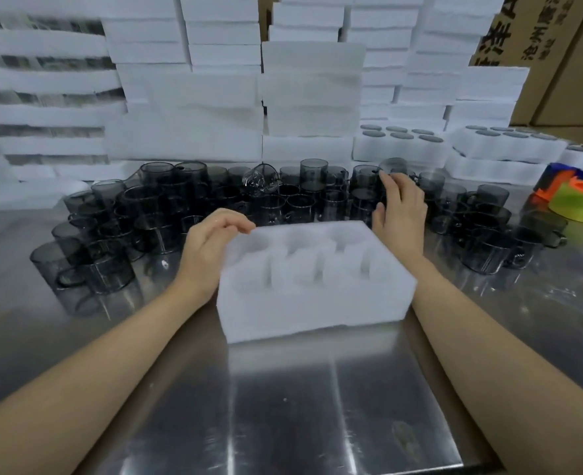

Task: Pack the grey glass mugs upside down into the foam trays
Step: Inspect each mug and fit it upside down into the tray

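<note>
A white foam tray point(312, 313) with several round pockets, all without mugs, lies on the steel table in front of me. My left hand point(208, 248) rests against the tray's left far corner, fingers curled at the rim. My right hand point(401, 207) is raised beyond the tray's right far corner, fingers spread among the grey glass mugs point(153, 207), holding nothing. Those mugs stand in a wide crowd across the table behind the tray, from the left to the right.
Stacks of white foam trays point(187, 108) form a wall at the back. Filled trays point(399, 145) showing grey mug bottoms sit at the back right. Rolls of coloured tape point(581, 200) lie at the right edge, cardboard boxes point(557, 46) behind them.
</note>
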### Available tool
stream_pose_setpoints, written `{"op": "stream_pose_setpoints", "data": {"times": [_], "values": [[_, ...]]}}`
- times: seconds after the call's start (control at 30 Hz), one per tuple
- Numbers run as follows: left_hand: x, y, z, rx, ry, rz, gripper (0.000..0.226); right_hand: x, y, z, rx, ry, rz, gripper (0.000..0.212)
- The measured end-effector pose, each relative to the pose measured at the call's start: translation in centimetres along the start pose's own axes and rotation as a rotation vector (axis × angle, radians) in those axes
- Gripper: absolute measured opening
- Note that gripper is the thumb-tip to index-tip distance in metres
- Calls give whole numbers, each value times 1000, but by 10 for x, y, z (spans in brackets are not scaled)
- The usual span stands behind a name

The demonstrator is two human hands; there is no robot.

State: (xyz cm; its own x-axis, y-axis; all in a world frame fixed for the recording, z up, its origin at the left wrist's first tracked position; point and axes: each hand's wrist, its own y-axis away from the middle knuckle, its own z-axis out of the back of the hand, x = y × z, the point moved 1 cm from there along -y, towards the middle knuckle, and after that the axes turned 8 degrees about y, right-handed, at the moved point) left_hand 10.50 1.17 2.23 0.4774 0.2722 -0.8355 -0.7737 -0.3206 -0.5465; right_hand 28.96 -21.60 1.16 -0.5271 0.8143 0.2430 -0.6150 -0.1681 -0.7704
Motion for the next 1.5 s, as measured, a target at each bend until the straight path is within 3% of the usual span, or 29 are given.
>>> {"op": "stream_pose_setpoints", "data": {"times": [0.2, 0.43, 0.57, 0.7, 0.87, 1.0, 1.07, 1.13, 1.2, 1.3, 1.43, 1.5], "values": [[6, -2, -7, 70, 8, 49, 43, 0, -20, -25, 76, 84, 24, 46], [19, -10, -4, 71, 103, 152, 58, -3, -29, -31, -59, -17, 60, 18], [22, -11, -2, 49, 111, 157, 62, 1, -25, -23, -167, -196, 12, 11], [23, -8, 0, 4, 103, 142, 52, 12, -24, 6, -231, -472, -37, 4], [24, -8, -2, 66, 89, 229, 44, 40, -35, 66, -19, -690, -69, 25], [26, -8, -5, 63, 68, 264, 42, 90, -23, 78, 222, -822, 20, 4], [28, -8, -5, 56, 61, 252, 42, 112, -9, 72, 302, -768, 37, 35], [29, -8, -3, 37, 25, 209, 53, 126, 3, 62, 355, -644, 155, 44], [29, -9, -3, 10, 15, 155, 61, 132, 12, 54, 411, -578, 254, 35], [26, -8, -5, 20, 26, 60, 53, 131, 18, 47, 513, -638, 350, 20], [22, -9, -3, -47, -41, -18, 44, 131, 19, 46, 489, -563, 476, 5], [23, -10, 1, -117, -46, -24, 40, 130, 19, 45, 463, -541, 486, 13]]}}
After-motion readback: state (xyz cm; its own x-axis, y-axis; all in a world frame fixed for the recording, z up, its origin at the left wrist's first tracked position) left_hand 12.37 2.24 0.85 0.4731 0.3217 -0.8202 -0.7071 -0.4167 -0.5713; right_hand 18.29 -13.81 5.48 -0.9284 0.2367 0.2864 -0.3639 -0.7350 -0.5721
